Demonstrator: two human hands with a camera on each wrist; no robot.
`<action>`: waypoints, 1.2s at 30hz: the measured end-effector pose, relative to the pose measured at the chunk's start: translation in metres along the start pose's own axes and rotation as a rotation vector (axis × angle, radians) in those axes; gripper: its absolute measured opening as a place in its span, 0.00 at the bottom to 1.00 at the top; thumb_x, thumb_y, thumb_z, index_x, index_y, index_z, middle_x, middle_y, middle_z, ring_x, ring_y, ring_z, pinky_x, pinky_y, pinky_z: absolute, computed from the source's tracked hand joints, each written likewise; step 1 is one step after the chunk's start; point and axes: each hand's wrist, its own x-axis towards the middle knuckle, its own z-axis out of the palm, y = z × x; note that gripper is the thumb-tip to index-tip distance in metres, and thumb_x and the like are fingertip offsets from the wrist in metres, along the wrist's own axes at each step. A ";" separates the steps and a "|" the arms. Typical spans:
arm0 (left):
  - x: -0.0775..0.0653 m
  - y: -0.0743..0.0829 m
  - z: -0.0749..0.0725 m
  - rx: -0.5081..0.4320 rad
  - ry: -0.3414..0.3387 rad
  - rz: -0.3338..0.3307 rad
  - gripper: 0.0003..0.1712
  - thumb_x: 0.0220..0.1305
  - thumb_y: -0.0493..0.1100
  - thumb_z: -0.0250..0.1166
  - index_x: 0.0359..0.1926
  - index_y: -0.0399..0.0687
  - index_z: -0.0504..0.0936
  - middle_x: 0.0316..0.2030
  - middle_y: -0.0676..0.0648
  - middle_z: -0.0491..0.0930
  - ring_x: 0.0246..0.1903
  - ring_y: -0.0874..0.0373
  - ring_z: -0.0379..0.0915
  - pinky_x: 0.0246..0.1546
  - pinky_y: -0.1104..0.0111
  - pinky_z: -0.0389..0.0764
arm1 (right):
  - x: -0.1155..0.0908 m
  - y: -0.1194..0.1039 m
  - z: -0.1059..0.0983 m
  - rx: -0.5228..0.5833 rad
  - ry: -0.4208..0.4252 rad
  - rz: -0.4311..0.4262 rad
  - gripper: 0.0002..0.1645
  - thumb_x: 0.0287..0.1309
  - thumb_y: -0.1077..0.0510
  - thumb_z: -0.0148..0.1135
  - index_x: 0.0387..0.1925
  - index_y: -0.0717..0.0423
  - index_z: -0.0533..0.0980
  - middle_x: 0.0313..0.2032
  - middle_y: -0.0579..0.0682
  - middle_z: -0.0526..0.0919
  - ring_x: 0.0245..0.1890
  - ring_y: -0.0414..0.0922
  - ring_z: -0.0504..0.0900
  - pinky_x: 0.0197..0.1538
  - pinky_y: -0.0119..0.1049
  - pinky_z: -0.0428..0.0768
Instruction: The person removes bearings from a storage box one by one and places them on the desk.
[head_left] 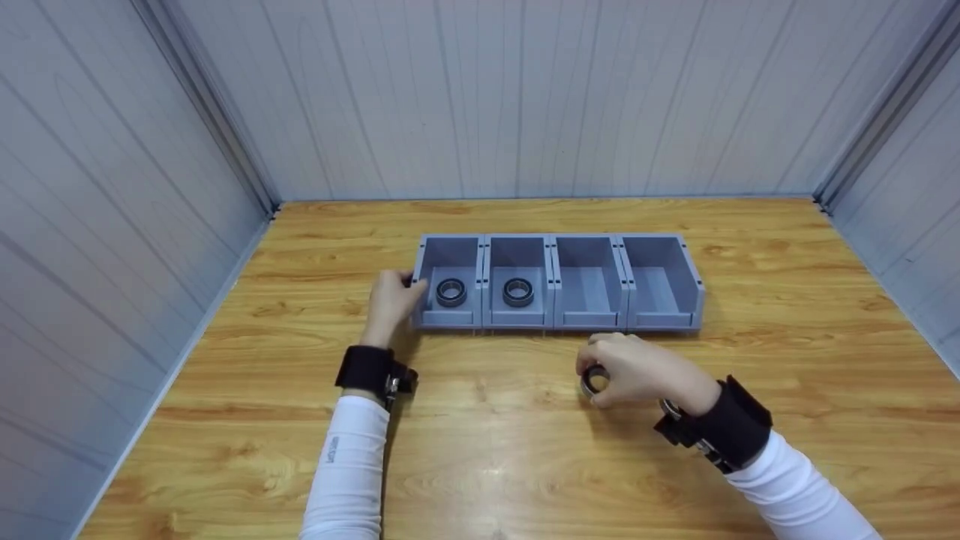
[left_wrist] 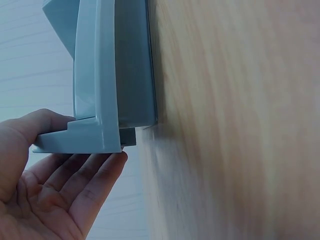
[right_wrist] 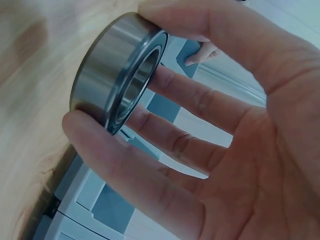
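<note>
A row of several joined grey-blue storage bins (head_left: 517, 320) stands on the wooden table. At the leftmost bin, my left hand (head_left: 391, 301) grips the outer side wall; in the left wrist view the thumb lies on one side of that wall (left_wrist: 85, 137) and the fingers on the other. My right hand (head_left: 637, 369) is in front of the row, pinching a metal ball bearing (right_wrist: 102, 70) by its outer rim between thumb and finger, tilted on edge. One bearing (head_left: 451, 301) lies flat in the leftmost bin, and another bearing (head_left: 518, 302) in the bin beside it.
Part of another bearing (head_left: 670, 409) shows beneath my right wrist, mostly hidden by the strap. The two bins on the right show bare floors. Pale panel walls (head_left: 525, 105) enclose the wooden table (head_left: 480, 450) at the back and both sides.
</note>
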 end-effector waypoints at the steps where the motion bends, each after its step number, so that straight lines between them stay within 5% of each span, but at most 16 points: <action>1: 0.000 0.000 0.000 -0.001 0.001 0.000 0.24 0.68 0.41 0.62 0.61 0.31 0.80 0.55 0.30 0.84 0.52 0.41 0.84 0.58 0.56 0.84 | -0.001 0.000 0.001 0.003 -0.002 0.000 0.14 0.46 0.58 0.73 0.39 0.53 0.84 0.40 0.50 0.85 0.40 0.46 0.80 0.42 0.39 0.78; 13: 0.000 0.000 0.000 0.013 0.010 0.018 0.23 0.67 0.39 0.63 0.59 0.31 0.81 0.54 0.29 0.84 0.51 0.41 0.83 0.58 0.55 0.84 | -0.004 0.000 0.014 0.046 0.008 -0.044 0.16 0.44 0.58 0.73 0.39 0.54 0.83 0.36 0.49 0.85 0.34 0.40 0.77 0.36 0.30 0.74; 36: 0.001 -0.001 0.001 0.020 0.019 0.015 0.24 0.68 0.40 0.63 0.61 0.31 0.80 0.56 0.30 0.83 0.54 0.41 0.83 0.60 0.54 0.82 | -0.004 0.006 0.026 0.072 0.005 -0.064 0.17 0.41 0.62 0.74 0.38 0.55 0.83 0.38 0.51 0.83 0.37 0.43 0.79 0.41 0.32 0.80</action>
